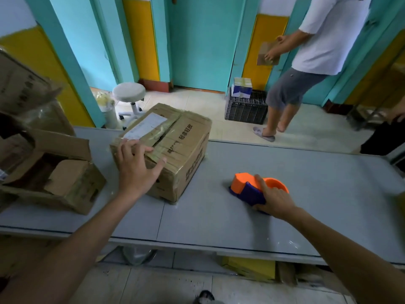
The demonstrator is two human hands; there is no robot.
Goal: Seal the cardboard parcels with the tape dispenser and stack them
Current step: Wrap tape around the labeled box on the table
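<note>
Parcel [182, 145] corner under flat L grip [135, 163]; R grip [274, 200] seemingly round tape dispenser [243, 185], well apart.

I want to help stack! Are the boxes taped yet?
Just starting. The brown cardboard box with the white label has its flaps folded down, left hand resting on it, seam gaping. The right hand grips the orange-and-purple tape dispenser. The open-flapped cardboard box awaits; nothing is stacked.

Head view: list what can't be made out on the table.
Tape dispenser: right hand gripping it hides the handle and any tape.
Parcel: left hand covers its near top corner.
Label: print too small.
Open box: cut off by the left edge.
</note>
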